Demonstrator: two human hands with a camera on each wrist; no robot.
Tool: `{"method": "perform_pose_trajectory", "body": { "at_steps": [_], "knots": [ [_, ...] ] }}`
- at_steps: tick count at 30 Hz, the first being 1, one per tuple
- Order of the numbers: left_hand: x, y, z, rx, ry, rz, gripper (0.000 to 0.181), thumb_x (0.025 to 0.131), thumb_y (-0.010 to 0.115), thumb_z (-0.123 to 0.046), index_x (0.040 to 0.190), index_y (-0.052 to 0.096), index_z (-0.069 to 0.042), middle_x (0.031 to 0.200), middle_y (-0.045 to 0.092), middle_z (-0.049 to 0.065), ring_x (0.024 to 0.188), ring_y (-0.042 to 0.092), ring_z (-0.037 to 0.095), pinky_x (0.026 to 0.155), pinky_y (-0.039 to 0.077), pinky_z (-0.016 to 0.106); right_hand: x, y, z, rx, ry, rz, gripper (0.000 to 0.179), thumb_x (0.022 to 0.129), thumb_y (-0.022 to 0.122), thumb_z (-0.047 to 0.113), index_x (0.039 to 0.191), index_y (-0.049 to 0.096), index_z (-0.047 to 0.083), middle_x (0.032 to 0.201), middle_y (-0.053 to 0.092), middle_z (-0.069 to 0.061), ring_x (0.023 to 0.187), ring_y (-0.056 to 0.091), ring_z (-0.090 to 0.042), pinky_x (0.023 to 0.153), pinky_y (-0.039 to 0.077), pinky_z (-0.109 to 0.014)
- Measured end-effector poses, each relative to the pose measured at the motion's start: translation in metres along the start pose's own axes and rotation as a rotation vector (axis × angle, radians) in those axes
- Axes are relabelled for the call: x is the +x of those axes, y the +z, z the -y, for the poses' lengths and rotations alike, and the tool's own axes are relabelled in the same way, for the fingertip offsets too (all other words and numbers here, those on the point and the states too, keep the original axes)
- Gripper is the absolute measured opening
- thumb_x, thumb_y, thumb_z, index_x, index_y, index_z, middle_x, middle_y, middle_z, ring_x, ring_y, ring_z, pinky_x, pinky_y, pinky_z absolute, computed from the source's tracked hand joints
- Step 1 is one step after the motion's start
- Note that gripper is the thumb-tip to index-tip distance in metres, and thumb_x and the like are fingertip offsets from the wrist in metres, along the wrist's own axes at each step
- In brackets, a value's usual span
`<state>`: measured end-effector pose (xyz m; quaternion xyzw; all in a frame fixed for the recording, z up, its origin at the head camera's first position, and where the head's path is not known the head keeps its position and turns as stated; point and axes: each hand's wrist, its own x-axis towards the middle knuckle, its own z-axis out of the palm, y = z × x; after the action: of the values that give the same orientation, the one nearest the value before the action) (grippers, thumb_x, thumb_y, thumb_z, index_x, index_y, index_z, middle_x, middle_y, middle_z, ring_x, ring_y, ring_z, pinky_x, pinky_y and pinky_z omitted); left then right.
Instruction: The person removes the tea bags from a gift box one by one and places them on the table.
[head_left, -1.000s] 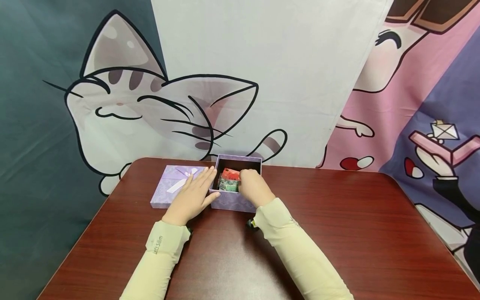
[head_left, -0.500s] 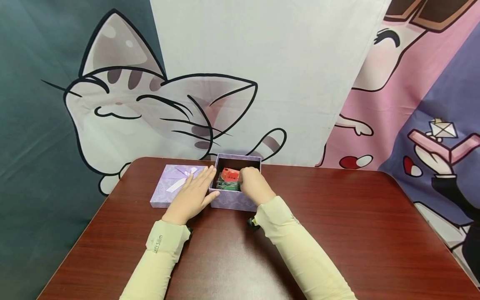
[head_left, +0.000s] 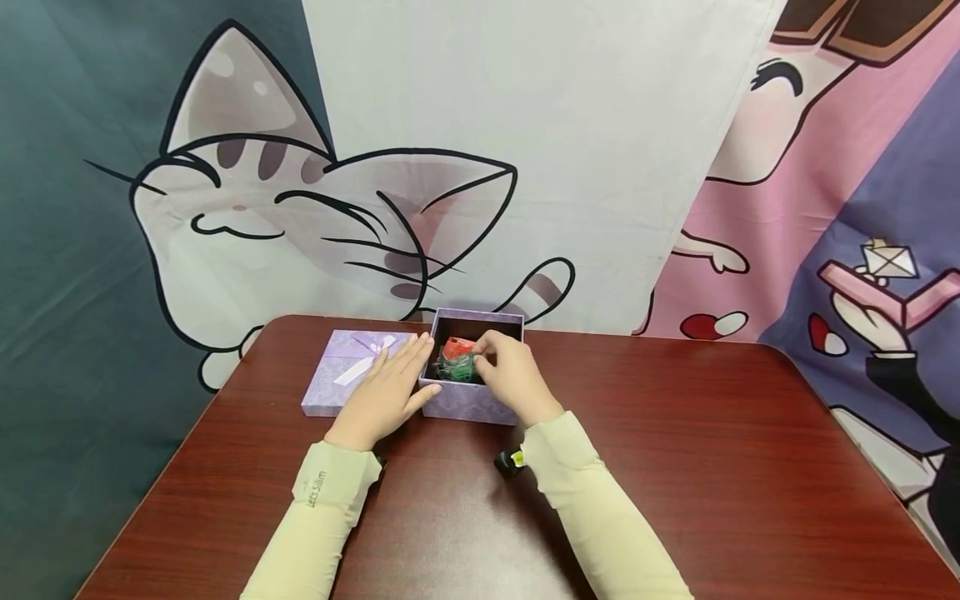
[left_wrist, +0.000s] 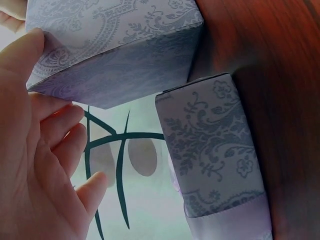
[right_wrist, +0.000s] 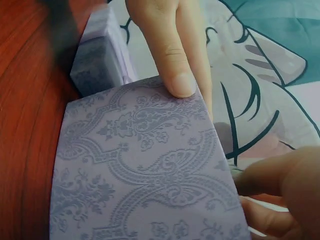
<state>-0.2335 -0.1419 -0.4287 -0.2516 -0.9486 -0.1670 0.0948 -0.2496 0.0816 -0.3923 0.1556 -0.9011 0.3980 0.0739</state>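
An open purple patterned box (head_left: 468,403) stands near the table's back edge. Inside it lie a red packet (head_left: 456,347) and a shiny green plastic packet (head_left: 454,370). My right hand (head_left: 514,377) reaches over the right part of the front rim, thumb and forefinger pinching the green packet's right edge. My left hand (head_left: 384,392) lies flat along the box's left side, fingers straight. In the left wrist view, the left thumb (left_wrist: 22,57) touches the patterned front wall near the corner. The right fingertips (right_wrist: 250,177) appear just beyond the rim in the right wrist view.
The box's lid (head_left: 322,385), purple with a ribbon bow, lies on the table just left of the box, partly under my left hand. A reddish-brown wooden table (head_left: 712,467) extends to the right and front. Behind it hangs a cartoon cat cloth (head_left: 600,167).
My right hand has drawn up and back a little from inside the box, its thumb now showing. The green packet looks more crumpled and shifted. The left hand stays in place.
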Motion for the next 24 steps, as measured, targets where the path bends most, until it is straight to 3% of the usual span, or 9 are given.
{"method": "perform_pose_trajectory", "body": {
  "at_steps": [7, 17, 24],
  "knots": [
    [0.000, 0.001, 0.000, -0.012, -0.003, 0.005, 0.071, 0.104, 0.052, -0.044, 0.159, 0.032, -0.004, 0.165, 0.029, 0.012, 0.152, 0.027, 0.030, 0.121, 0.020, 0.060, -0.007, -0.004, -0.010, 0.138, -0.045, -0.167, 0.007, 0.095, 0.070, 0.007, 0.101, 0.074, 0.008, 0.089, 0.073, -0.004, 0.075, 0.065, -0.017, 0.068, 0.052, -0.032],
    [0.000, -0.001, -0.001, -0.017, -0.006, 0.006, 0.071, 0.104, 0.053, -0.045, 0.158, 0.034, -0.003, 0.164, 0.031, 0.012, 0.151, 0.029, 0.030, 0.121, 0.021, 0.058, -0.008, -0.017, -0.021, 0.447, 0.090, -0.328, 0.011, 0.092, 0.074, 0.006, 0.101, 0.076, 0.000, 0.088, 0.073, -0.013, 0.072, 0.061, -0.011, 0.064, 0.048, -0.019],
    [0.000, 0.000, 0.000, -0.015, -0.020, 0.021, 0.071, 0.104, 0.053, -0.046, 0.158, 0.033, -0.004, 0.164, 0.030, 0.011, 0.152, 0.027, 0.027, 0.123, 0.019, 0.055, -0.008, -0.031, -0.027, 0.546, 0.135, -0.372, 0.014, 0.092, 0.074, 0.009, 0.104, 0.075, 0.001, 0.079, 0.069, 0.003, 0.067, 0.059, -0.009, 0.064, 0.056, -0.024]
  ]
}}
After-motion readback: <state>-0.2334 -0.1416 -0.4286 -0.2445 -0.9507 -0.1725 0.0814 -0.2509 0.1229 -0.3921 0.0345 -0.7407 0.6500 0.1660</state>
